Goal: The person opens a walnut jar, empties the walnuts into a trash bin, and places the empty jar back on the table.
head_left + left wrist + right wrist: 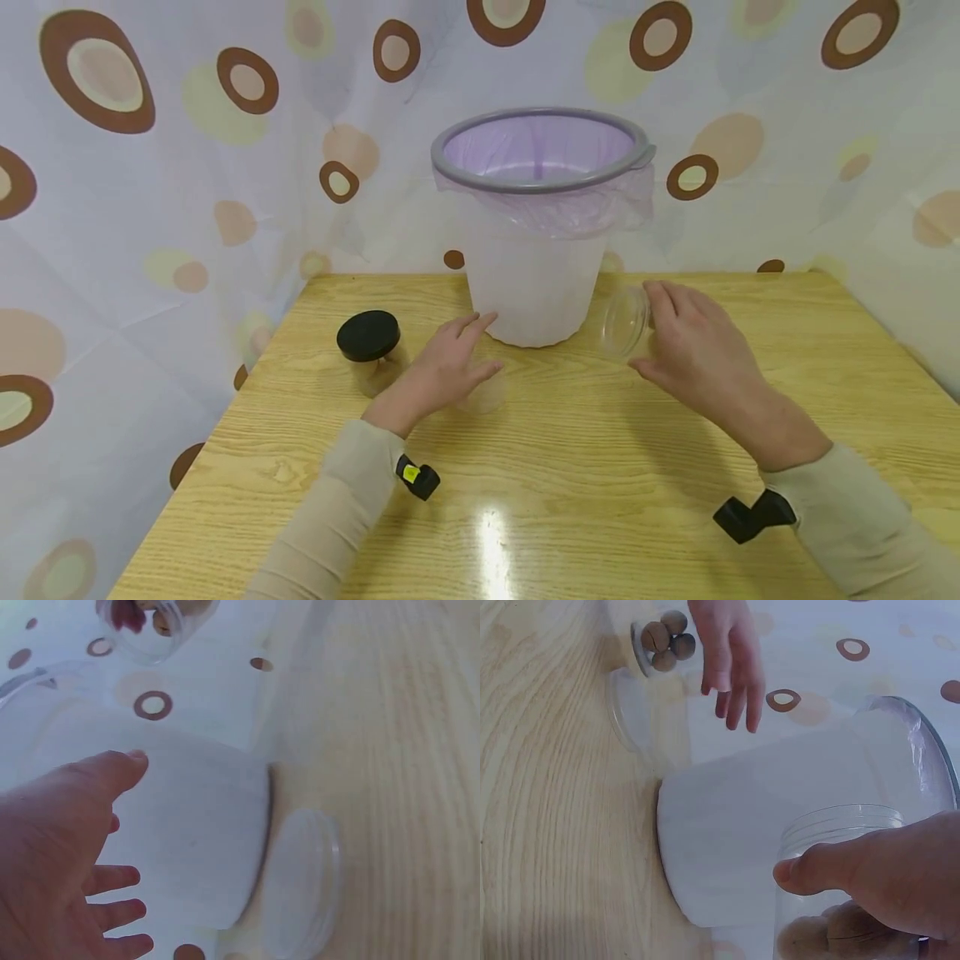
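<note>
My right hand [697,342] grips a clear jar [626,323] above the table, to the right of the bin. The jar has no lid on, and its mouth is turned leftward in the head view. Round brown nuts [810,940] lie inside it. My left hand [442,367] is held over the table with fingers spread and nothing in them. Below it, a clear lid [300,885] lies on the tabletop, partly hidden by the hand in the head view. A second jar, with a black lid [368,336], stands left of that hand and holds several round nuts [667,641].
A white waste bin [532,283] with a grey rim and a purple liner stands at the back of the wooden table [570,492]. Behind and beside the table hangs a white sheet [247,192] with brown and yellow spots.
</note>
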`<state>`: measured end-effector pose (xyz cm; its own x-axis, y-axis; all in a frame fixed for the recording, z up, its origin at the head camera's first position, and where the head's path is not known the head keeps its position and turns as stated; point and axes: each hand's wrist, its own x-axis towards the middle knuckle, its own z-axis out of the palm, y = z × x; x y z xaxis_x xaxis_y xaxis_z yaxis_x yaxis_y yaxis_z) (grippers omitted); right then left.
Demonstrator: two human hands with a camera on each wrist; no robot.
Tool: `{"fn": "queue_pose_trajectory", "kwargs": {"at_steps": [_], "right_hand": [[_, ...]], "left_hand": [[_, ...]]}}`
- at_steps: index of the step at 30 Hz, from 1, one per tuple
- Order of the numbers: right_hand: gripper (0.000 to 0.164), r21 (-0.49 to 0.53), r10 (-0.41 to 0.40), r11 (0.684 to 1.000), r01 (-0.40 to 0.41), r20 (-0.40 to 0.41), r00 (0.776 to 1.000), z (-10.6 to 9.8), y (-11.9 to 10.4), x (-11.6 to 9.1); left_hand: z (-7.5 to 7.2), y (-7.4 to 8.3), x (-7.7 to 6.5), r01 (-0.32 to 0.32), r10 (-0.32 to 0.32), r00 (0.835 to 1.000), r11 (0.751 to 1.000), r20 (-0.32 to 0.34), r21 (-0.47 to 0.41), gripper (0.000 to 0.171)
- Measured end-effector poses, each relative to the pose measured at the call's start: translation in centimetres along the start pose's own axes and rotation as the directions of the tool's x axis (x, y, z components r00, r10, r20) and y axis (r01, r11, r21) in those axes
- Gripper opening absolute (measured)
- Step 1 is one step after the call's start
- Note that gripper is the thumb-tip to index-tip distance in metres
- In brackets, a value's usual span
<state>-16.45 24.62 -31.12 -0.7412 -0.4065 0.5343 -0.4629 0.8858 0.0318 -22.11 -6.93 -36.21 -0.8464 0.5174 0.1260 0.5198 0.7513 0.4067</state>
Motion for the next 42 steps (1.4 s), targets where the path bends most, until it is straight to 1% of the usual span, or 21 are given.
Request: {"fn": "queue_pose_trajectory", "kwargs": {"at_steps": [4, 7, 11, 14, 18, 21, 24, 28, 30, 33, 36, 38, 40, 42], "right_hand": [[0.094, -0.018, -0.012, 1.0, 0.012, -0.018, 1.0, -0.4, 0.3, 0.4], [0.091, -0.021, -0.008, 1.0, 0.008, -0.032, 0.999, -0.8, 0.5, 0.9], [0.086, -0.011, 0.017, 1.0, -0.018, -0.034, 0.999, -1.5, 1.0, 1.5], [0.083, -0.002, 0.033, 0.999, -0.033, -0.025, 0.999, -2.0, 1.4, 2.0], [0.081, 0.008, 0.049, 0.999, -0.049, -0.009, 0.999, -2.7, 1.9, 2.4], [0.082, 0.006, 0.064, 0.998, -0.064, 0.007, 0.998, -3.2, 2.2, 2.6], [0.084, -0.003, 0.077, 0.997, -0.077, 0.024, 0.997, -3.7, 2.4, 2.9], [0.088, 0.0, 0.079, 0.997, -0.079, 0.031, 0.996, -4.4, 2.9, 3.6], [0.089, 0.0, 0.073, 0.997, -0.073, 0.02, 0.997, -4.8, 3.1, 3.9], [0.091, -0.004, 0.064, 0.998, -0.064, 0.001, 0.998, -5.3, 3.5, 4.4], [0.094, -0.006, 0.083, 0.997, -0.083, 0.01, 0.996, -5.8, 3.8, 4.9], [0.093, -0.01, 0.093, 0.996, -0.093, 0.024, 0.995, -6.1, 4.0, 5.2], [0.089, -0.017, 0.095, 0.995, -0.094, 0.028, 0.995, -6.5, 4.2, 5.4], [0.085, -0.023, 0.093, 0.995, -0.093, 0.024, 0.995, -6.9, 4.3, 5.7]], "left_hand": [[-1.6, 0.1, 0.2, 0.01, -0.011, 0.998, 0.999, -0.054, -0.034, 0.069], [-2.9, 0.2, 0.3, 0.01, -0.015, 0.995, 0.999, -0.097, -0.05, 0.07], [-4.7, 0.3, 0.5, 0.022, -0.033, 0.99, 0.997, -0.139, -0.076, 0.073], [-5.9, 0.3, 0.8, 0.013, -0.031, 0.983, 0.995, -0.181, -0.102, 0.074], [-7.3, 0.3, 1.4, -0.01, -0.012, 0.972, 0.996, -0.234, -0.092, 0.073], [-8.3, 0.3, 1.7, 0.001, -0.021, 0.966, 0.997, -0.258, -0.078, 0.072], [-9.4, 0.3, 1.8, 0.007, -0.031, 0.954, 0.996, -0.297, -0.085, 0.071], [-10.9, 0.3, 2.1, -0.01, -0.026, 0.929, 0.995, -0.37, -0.095, 0.068], [-11.6, 0.5, 2.3, -0.01, -0.029, 0.917, 0.995, -0.397, -0.098, 0.067], [-12.6, 0.7, 2.9, -0.01, -0.032, 0.902, 0.995, -0.43, -0.095, 0.067], [-13.5, 1.1, 3.7, -0.017, -0.022, 0.888, 0.996, -0.46, -0.082, 0.066], [-14.1, 1.4, 4.2, -0.021, -0.013, 0.883, 0.998, -0.469, -0.067, 0.065], [-14.6, 1.8, 4.7, -0.023, -0.004, 0.883, 0.998, -0.47, -0.052, 0.065], [-15.1, 2.2, 5.3, -0.021, 0.004, 0.888, 0.999, -0.46, -0.031, 0.065]]}}
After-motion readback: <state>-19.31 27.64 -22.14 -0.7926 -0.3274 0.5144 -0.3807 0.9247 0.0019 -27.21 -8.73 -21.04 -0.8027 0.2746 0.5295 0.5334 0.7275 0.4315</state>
